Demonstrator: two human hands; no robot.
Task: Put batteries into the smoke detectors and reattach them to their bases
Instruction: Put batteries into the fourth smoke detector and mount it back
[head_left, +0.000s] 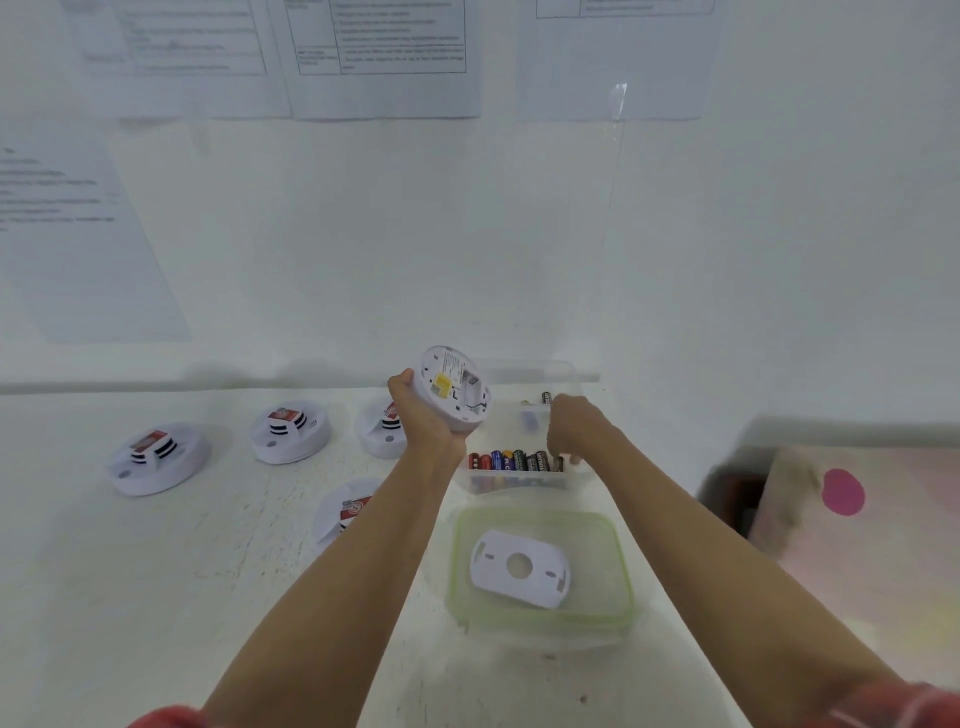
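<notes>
The left hand (423, 415) has a closed grip around the rim of 1 smoke detector (456, 388), held up off the surface (156, 597) and tilted so its back, with the open battery bay and a yellow label, faces the person. The right hand (574, 428) reaches down into the clear container (524, 470) just right of that detector, fingers curled over the right end of the row of batteries (511, 461); whether the grip has already closed on 1 cannot be told, since the fingertips are blurred. The batteries lie side by side in a row running left to right, each with its long axis pointing away from the person, directly under and slightly left of the right hand, which is much the nearer hand. The open bay sits up and to the left of that hand, so a battery would likely travel that way. Nearer the person, the green-rimmed lid (540, 618) carries a loose white base (519, 567), probably this detector's. To the left, 4 more detectors (288, 431) rest face up on the surface, apart from each other, 1 partly hidden behind the left forearm.
</notes>
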